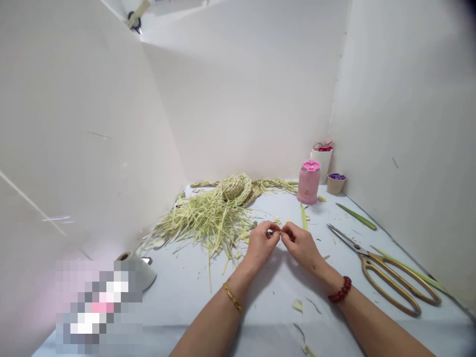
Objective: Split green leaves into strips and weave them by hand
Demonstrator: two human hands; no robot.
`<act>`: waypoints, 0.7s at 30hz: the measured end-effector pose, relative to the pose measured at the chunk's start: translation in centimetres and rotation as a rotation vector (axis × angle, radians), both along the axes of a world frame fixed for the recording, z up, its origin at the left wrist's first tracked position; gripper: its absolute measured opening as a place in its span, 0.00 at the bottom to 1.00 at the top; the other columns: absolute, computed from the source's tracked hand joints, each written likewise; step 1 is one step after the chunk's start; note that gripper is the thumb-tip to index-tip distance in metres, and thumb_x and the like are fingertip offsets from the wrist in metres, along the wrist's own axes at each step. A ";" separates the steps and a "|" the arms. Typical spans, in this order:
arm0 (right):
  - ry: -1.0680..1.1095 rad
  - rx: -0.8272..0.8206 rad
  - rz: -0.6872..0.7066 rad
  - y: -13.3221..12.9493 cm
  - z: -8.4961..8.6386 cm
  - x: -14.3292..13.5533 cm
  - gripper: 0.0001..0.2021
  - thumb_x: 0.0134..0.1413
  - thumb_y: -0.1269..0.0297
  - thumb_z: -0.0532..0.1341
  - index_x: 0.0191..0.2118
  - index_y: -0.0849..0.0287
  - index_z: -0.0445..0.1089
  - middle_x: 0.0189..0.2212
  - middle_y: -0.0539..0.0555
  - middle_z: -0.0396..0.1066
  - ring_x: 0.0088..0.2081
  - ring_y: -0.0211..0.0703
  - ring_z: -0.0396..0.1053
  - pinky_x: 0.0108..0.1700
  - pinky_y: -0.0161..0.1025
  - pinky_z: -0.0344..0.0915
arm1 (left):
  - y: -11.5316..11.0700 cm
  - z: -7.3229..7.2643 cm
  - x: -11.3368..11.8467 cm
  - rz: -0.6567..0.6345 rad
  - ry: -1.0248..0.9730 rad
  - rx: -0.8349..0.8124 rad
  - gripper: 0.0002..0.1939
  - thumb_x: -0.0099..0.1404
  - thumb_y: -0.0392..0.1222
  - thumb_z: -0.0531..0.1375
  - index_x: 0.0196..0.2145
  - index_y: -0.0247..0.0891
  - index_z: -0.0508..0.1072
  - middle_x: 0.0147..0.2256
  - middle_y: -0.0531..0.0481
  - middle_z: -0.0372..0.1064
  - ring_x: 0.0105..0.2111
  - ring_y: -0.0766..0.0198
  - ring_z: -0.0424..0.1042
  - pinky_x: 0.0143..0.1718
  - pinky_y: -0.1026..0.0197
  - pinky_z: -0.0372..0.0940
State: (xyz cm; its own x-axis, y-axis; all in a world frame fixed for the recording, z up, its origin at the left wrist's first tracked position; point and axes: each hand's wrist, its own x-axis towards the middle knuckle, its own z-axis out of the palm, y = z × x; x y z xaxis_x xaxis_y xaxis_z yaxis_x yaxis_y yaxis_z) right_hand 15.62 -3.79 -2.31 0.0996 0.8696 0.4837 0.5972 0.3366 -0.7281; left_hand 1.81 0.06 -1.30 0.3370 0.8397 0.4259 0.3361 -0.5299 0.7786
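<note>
My left hand (263, 243) and my right hand (300, 245) meet fingertip to fingertip above the middle of the table. Both are closed in a pinch on something thin and small, mostly hidden by the fingers. Just beyond them a flat green leaf strip (304, 217) lies on the table. To the left of my hands spreads a heap of loose pale-green straw strips (208, 218). Behind that heap rests a coiled braid of straw (236, 187).
Large scissors (383, 270) with gold handles lie at right, blades parted. Near them are a green leaf piece (357, 216) and a long stalk (412, 270). A pink bottle (309, 183), paper cup (336, 184) and white container (323, 161) stand behind. A white roll (139, 272) is at left.
</note>
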 end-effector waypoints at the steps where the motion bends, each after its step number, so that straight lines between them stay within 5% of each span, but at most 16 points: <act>1: 0.025 -0.019 0.011 0.0 0.1 0.1 0.08 0.53 0.64 0.52 0.25 0.56 0.58 0.20 0.47 0.60 0.23 0.37 0.57 0.28 0.35 0.53 | 0.0 -0.1 0.0 0.002 0.013 0.023 0.06 0.57 0.33 0.56 0.31 0.37 0.73 0.31 0.52 0.70 0.26 0.69 0.61 0.31 0.65 0.57; 7: 0.247 -0.179 0.066 0.7 -0.2 0.4 0.10 0.52 0.62 0.54 0.23 0.57 0.60 0.18 0.46 0.59 0.22 0.36 0.55 0.26 0.34 0.52 | 0.2 -0.4 0.1 0.020 0.009 0.033 0.05 0.56 0.31 0.55 0.30 0.37 0.70 0.30 0.53 0.67 0.25 0.70 0.61 0.30 0.66 0.57; 12: 0.465 -0.295 0.178 0.9 -0.3 0.4 0.11 0.50 0.57 0.58 0.36 0.59 0.67 0.18 0.45 0.61 0.20 0.35 0.53 0.22 0.33 0.48 | 0.2 -0.3 0.1 -0.004 -0.030 0.025 0.04 0.57 0.32 0.56 0.29 0.37 0.70 0.29 0.53 0.65 0.26 0.70 0.60 0.30 0.66 0.57; 21: 0.419 -0.285 0.168 0.8 -0.2 0.6 0.07 0.50 0.59 0.57 0.30 0.58 0.63 0.19 0.46 0.63 0.20 0.33 0.52 0.23 0.33 0.49 | 0.4 -0.4 0.0 -0.011 -0.064 -0.030 0.03 0.58 0.35 0.57 0.29 0.37 0.72 0.29 0.53 0.67 0.27 0.69 0.62 0.30 0.65 0.58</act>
State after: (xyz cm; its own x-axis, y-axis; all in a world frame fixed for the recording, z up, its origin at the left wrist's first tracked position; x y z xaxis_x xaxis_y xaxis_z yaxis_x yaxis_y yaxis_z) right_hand 16.22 -2.95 -2.46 0.0812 0.9813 0.1745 0.1903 0.1566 -0.9692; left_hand 1.80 0.44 -1.73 0.3192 0.8489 0.4213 0.2793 -0.5091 0.8141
